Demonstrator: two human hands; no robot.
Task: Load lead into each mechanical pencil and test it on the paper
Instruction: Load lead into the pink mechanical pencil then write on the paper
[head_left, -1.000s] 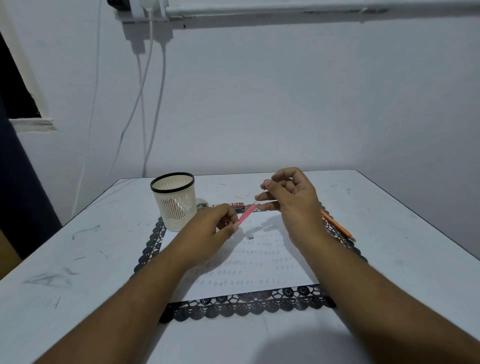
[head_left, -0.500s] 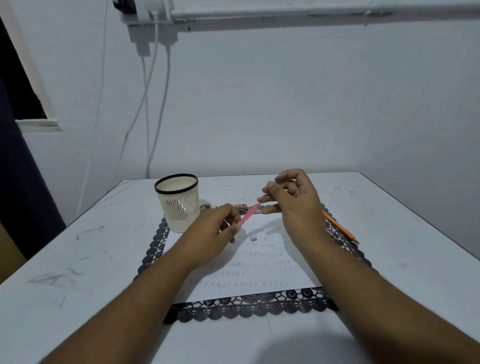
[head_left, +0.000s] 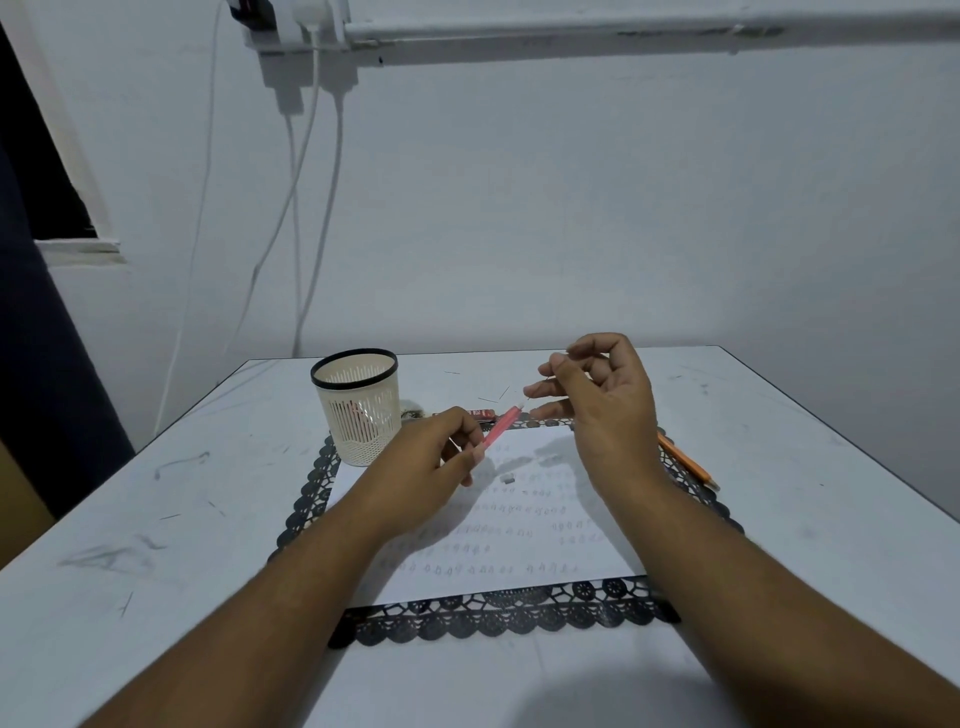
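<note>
Now: L hand (head_left: 431, 457) grips pink pencil (head_left: 501, 427), long axis up-right toward R hand (head_left: 597, 400); R fingertips (head_left: 558, 364) pinch thin lead (head_left: 540, 388) just above pencil's open end.

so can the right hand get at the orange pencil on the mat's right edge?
Probably not yet: the right hand pinches a thin lead at the pink pencil. The orange pencil lies unobstructed beside its wrist.

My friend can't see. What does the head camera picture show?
The left hand holds a pink mechanical pencil above the paper, while the right hand pinches a thin lead at its end. A cream mesh cup stands on the paper's far left corner.
</note>
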